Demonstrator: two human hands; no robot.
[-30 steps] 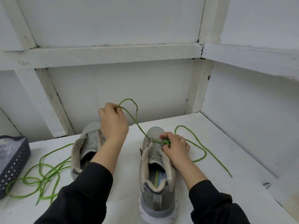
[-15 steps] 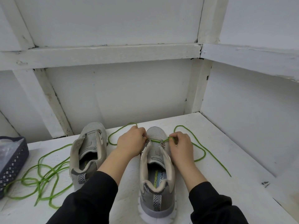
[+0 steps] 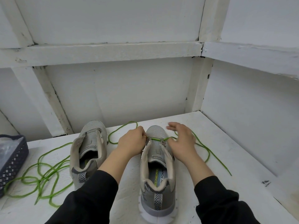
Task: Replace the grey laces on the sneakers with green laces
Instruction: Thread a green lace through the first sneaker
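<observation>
At the sneaker (image 3: 157, 159) between my hands, my left hand (image 3: 131, 141) pinches the green lace (image 3: 156, 139) by the toe-end eyelet (image 3: 149, 139); my right hand (image 3: 181, 139) hovers spread-fingered (blurred). One-sided pulling could drag the lace out.

At the left edge, cut off by the frame, a dark blue latticed basket (image 3: 12, 160) resting on the white table (image 3: 242, 188), with something clear and crinkled, perhaps plastic (image 3: 7, 147), lying inside it. Behind, white wall boards (image 3: 121, 97) framed by a long horizontal beam (image 3: 113, 50), a slanted post (image 3: 48, 102) on the left and an upright post (image 3: 199, 84) in the corner, the paint chipped and dark at the joints. Near the table's right edge, a small black scuff (image 3: 265, 183), well apart from the basket.
</observation>
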